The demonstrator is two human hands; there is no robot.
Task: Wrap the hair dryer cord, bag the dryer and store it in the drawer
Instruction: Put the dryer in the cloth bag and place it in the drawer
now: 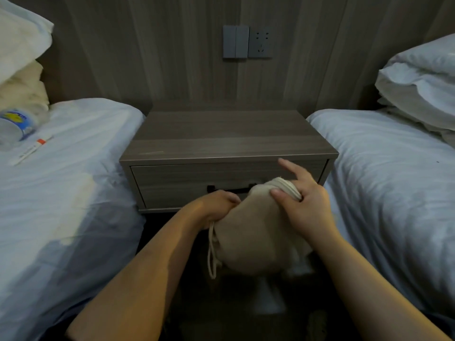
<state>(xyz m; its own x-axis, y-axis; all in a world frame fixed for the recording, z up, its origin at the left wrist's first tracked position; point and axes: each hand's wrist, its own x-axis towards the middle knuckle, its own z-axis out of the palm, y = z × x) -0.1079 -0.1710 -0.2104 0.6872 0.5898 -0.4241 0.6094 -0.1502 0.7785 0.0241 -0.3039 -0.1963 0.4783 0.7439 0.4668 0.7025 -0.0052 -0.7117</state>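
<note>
Just in front of the closed drawer [187, 178] I hold the bag [251, 239]: left hand [219, 205] seemingly curled round its side, right hand [305, 205] pinching its top, forefinger straight.

- The drawer [172, 178] of the nightstand [229, 134] is closed.
- The cloth bag [251, 232], gripped by the left hand [219, 205] and the right hand [302, 205], hangs right before the drawer front and covers the right end of the black handle [214, 188].
- The left bed [73, 168] and right bed [381, 168] flank the nightstand closely; both forearms fill the narrow aisle between them.
- Over the nightstand's top, room runs back to the wall.
</note>
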